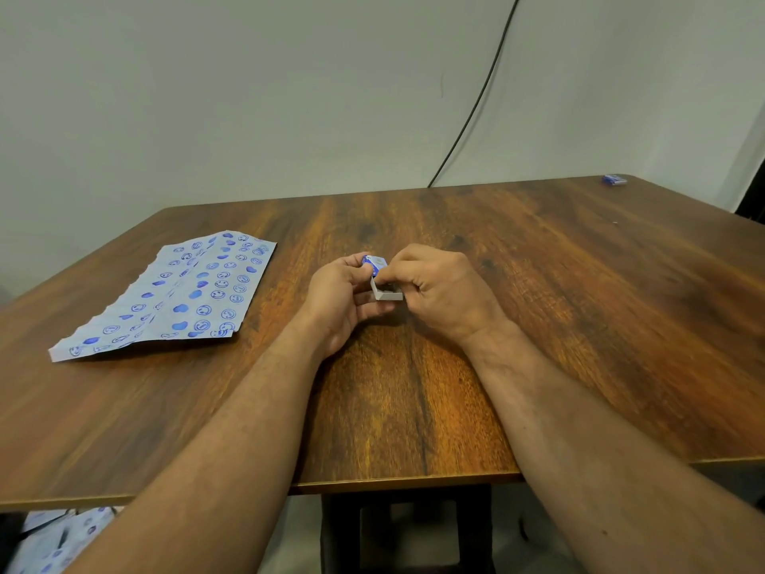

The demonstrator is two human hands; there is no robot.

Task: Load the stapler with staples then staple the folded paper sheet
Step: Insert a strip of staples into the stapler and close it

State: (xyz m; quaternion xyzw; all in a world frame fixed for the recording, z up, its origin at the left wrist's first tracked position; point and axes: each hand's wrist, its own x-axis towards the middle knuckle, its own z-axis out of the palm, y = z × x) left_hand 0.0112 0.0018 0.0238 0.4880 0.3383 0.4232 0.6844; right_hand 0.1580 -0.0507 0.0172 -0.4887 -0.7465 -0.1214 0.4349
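Observation:
A small staple box [378,269] with a blue sleeve and a white inner tray slid partly out is held over the middle of the wooden table [538,325]. My left hand [345,296] grips the blue sleeve from the left. My right hand [439,290] pinches at the open tray with thumb and forefinger; what lies inside the tray is too small to make out. The folded paper sheet [165,296], pale with blue smiley faces and hearts, lies flat on the table's left side. No stapler is visible.
A small blue object [614,180] sits at the table's far right corner. A black cable [476,101] runs down the wall behind the table. More printed paper [54,540] lies below the table's near left edge.

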